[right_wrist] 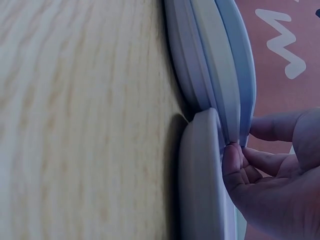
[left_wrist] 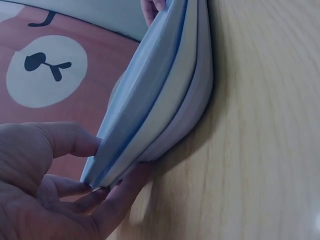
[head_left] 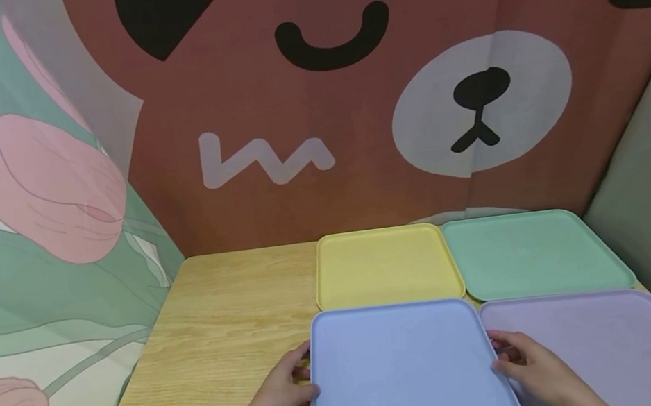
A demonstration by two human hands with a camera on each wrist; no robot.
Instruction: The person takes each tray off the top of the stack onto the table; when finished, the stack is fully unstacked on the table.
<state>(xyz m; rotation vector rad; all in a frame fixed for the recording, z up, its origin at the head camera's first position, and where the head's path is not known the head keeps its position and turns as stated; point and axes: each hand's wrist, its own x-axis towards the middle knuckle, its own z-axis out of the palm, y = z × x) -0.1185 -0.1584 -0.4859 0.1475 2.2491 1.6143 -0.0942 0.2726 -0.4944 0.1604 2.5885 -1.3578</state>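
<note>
A light blue tray (head_left: 408,373) lies at the front on top of a stack. Beneath it, the left wrist view shows the edges of a cream-yellow tray (left_wrist: 175,82) and a pale lavender tray (left_wrist: 198,90). My left hand (head_left: 281,392) grips the left side, thumb at the blue rim and fingers curled round the stack's lower edge. On the opposite side, my right hand (head_left: 536,364) pinches the blue tray's edge, its thumb at the blue rim and fingertips beside the cream-yellow edge. Most of the lower trays are hidden under the blue one.
Right of the stack lies a larger purple tray (head_left: 612,342), its edge close against it. Behind stand a yellow tray (head_left: 387,265) and a green tray (head_left: 538,252). Wooden tabletop (head_left: 218,331) shows at the left. A printed bear curtain (head_left: 264,212) borders the back.
</note>
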